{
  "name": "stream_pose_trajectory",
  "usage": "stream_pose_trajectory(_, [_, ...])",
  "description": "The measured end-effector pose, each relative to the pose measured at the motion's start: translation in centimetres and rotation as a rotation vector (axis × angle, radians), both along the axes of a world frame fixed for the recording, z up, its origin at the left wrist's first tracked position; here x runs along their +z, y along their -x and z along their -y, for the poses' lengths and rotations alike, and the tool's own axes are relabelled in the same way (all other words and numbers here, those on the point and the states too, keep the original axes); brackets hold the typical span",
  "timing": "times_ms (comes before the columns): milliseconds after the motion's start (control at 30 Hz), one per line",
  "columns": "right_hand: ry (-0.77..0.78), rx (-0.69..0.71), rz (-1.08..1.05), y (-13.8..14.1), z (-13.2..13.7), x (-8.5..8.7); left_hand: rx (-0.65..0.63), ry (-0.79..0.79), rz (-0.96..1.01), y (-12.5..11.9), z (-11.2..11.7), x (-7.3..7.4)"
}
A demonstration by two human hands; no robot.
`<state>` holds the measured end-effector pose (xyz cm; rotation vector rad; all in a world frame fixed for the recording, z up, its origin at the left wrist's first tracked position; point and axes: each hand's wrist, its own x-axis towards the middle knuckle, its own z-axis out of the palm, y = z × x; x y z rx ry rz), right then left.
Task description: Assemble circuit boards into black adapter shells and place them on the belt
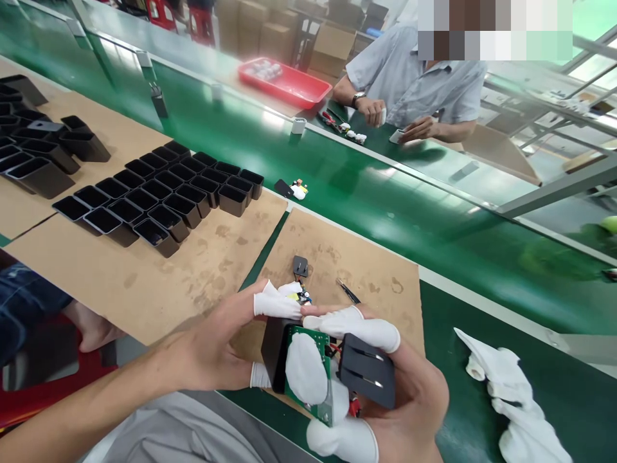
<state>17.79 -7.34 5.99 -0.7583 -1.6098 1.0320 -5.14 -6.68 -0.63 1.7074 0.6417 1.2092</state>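
Nearest, the left hand (pixel 216 347) has fingers parted to the width of a black case (pixel 274 357), gripping it from the far and near sides. The right hand (pixel 409 386) is spread wider, fingertips on the far and near edges of a green board (pixel 318 339) with its plug (pixel 369 370) inside the curve of the hand. The board sits at the case's mouth; how deep it goes cannot be told.

Taking the board as centre, a second board (pixel 299 292) lies just beside the fingers at 12 o'clock, and a thin tool (pixel 348 291) at 1. White finger cots (pixel 518 399) lie well apart at 3, past the cardboard's (pixel 390 270) right edge, on the green tabletop (pixel 443 308). At 10, a broad stretch of the left sheet (pixel 207 257) separates the left hand from rows of cases (pixel 159 186); a narrow green gap divides the sheets.

Farther, a green belt (pixel 347 199) crosses from 10 to 2, a pale rail (pixel 400 168) along its far edge. Beyond, a co-worker (pixel 405 83) sits at 1, a red tray (pixel 284 83) at 12, cartons (pixel 253 32) behind it.
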Motion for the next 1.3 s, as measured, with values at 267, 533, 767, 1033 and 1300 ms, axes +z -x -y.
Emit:
stream_pose_trajectory(267, [-0.082, -0.02, 0.1, -0.5, 0.1, -0.2, -0.006, -0.001, -0.039, 0.5, -0.4, 1.3])
stream_pose_trajectory(533, [-0.103, 0.024, 0.155, -0.2, -0.2, 0.3, 0.024, 0.011, -0.002, 0.4, -0.4, 1.0])
stream_pose_trajectory(767, [-0.079, 0.028, 0.16, -0.1, -0.3, 0.2, 0.027, -0.011, 0.019, 0.2, -0.6, 0.7])
stream_pose_trajectory(1033, [-0.113, 0.083, 0.204, -0.4, -0.7, -0.3, 0.028, -0.002, -0.022, 0.3, -0.6, 0.5])
stream_pose_trajectory(1300, [-0.141, 0.047, 0.267, 0.0, -0.5, -0.8, 0.043, 0.011, 0.022, 0.1, -0.6, -0.4])
